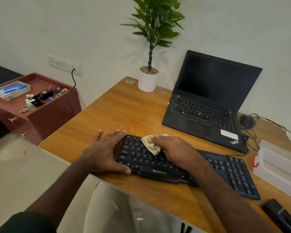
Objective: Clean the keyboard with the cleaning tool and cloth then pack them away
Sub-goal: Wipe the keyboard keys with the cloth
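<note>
- The left hand [106,152] lies flat with straight, spread fingers against the left end of the black plastic Zebronics keyboard [183,167], thumb along its near edge; it grasps nothing.
- The right hand [173,152] presses a small crumpled beige cloth [150,145] onto the upper-left keys, fingers curled over it; the cloth sticks out just left of the fingertips.
- The keyboard lies slanted on the wooden table [124,111] under both hands and runs on to the right past the right wrist.
- Beyond the right hand stands an open black ThinkPad laptop [208,101]; beyond the left fingertips, a green potted plant in a white pot [148,81].
- Well right of the right forearm sits a clear plastic box with a red latch [279,167], and nearer the body a flat black case [282,216].
</note>
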Tool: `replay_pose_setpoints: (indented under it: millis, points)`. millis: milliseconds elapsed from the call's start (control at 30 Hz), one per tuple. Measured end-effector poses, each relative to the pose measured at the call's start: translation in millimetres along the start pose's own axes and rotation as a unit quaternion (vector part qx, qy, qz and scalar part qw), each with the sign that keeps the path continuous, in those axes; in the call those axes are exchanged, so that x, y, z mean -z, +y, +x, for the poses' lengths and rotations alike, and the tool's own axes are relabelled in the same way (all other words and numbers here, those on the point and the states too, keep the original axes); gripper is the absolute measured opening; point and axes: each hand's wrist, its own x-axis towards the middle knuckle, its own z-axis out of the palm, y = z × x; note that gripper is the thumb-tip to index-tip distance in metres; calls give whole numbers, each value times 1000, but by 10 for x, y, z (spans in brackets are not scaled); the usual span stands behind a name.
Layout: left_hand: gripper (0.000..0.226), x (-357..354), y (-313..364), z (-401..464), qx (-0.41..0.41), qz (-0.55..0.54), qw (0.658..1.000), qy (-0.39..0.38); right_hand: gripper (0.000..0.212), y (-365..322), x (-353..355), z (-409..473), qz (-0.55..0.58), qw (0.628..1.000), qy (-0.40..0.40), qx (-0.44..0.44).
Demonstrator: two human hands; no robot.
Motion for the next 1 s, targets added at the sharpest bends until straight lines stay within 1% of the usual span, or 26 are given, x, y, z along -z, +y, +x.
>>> replay_pose_setpoints:
  millis: [100, 200, 267, 333, 367, 400, 467, 533, 633, 800, 933, 1000]
  points:
    - [137, -11, -16, 8, -1, -1, 1000, -5, 48, 267, 104, -181, 5, 1000, 3, 3]
    - [136, -19, -16, 9, -2, 7, 1000, -12, 38, 378, 174, -229, 35, 999, 23, -26]
    - [136, -14, -6, 15, -4, 11, 1000, -21, 33, 310, 185, -127, 83, 991, 87, -54]
    - [136, 1, 15, 25, -2, 11, 999, -37, 37, 128, 144, 35, 121, 979, 146, -71]
    - [136, 12, 27, 28, 1, 12, 999, -45, 40, 12, 87, 120, 132, 978, 153, -61]
    - [135, 20, 35, 34, 3, 14, 999, -51, 42, -100, 2, 201, 131, 981, 136, -42]
    - [134, 34, 43, 43, 4, 13, 998, -57, 50, -267, -170, 298, 82, 995, 65, -3]
    - [134, 40, 35, 55, 7, 7, 998, -58, 58, -294, -222, 289, 30, 999, 26, -7]
    - [135, 41, 12, 77, 12, -1, 999, -51, 60, -134, -115, 131, 1, 1000, 12, -26]
    - [136, 46, 0, 95, 13, -7, 999, -50, 48, 308, 100, -295, 6, 1000, 0, -24]
    - [138, 30, -2, 92, 15, -10, 999, -44, 45, 654, 283, -569, -2, 998, -19, -66]
    - [139, 29, 6, 90, 17, -15, 999, -42, 39, 745, 355, -582, 35, 994, -3, -100]
